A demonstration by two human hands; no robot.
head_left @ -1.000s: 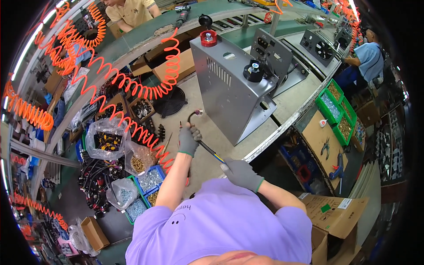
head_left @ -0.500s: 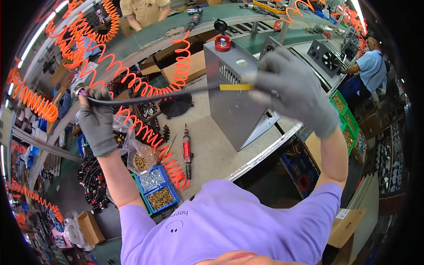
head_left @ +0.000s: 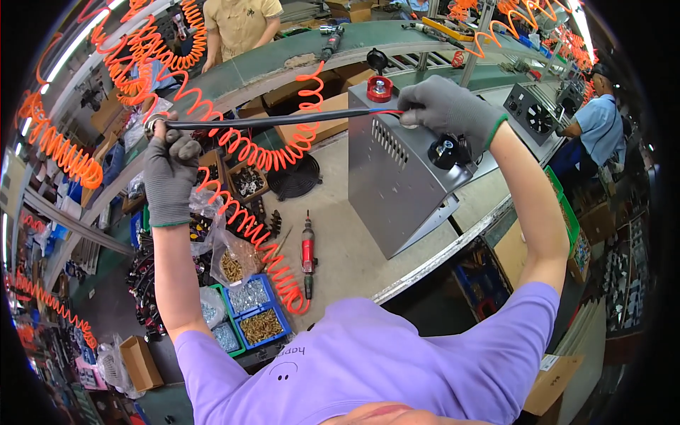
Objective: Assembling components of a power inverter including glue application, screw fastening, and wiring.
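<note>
A black cable point(head_left: 269, 122) is stretched nearly level between my two grey-gloved hands. My left hand point(head_left: 170, 170) is closed round its left end, beside a round metal connector point(head_left: 153, 125). At the other end, thin red and blue wires point(head_left: 384, 111) come out of the black sheath, and the fingers of my right hand point(head_left: 453, 110) pinch them. Below the right hand stands a grey metal housing point(head_left: 379, 184) with slots. It carries a red round fitting point(head_left: 380, 91) with a raised black cap point(head_left: 377, 61), and a black round part point(head_left: 445, 151) near its right corner.
A red power screwdriver point(head_left: 308, 251) lies on the bench point(head_left: 340, 212). Blue bins of screws point(head_left: 260, 325) sit near my left elbow. Coiled orange air hoses point(head_left: 273, 152) hang across the left. A black fan grille point(head_left: 295, 176) lies behind. Co-workers stand across the bench point(head_left: 241, 28) and at right point(head_left: 598, 117).
My right hand has moved up, and the cable is now straighter. Red and blue wires show at its end, where a yellow strip was. My left hand has risen slightly.
</note>
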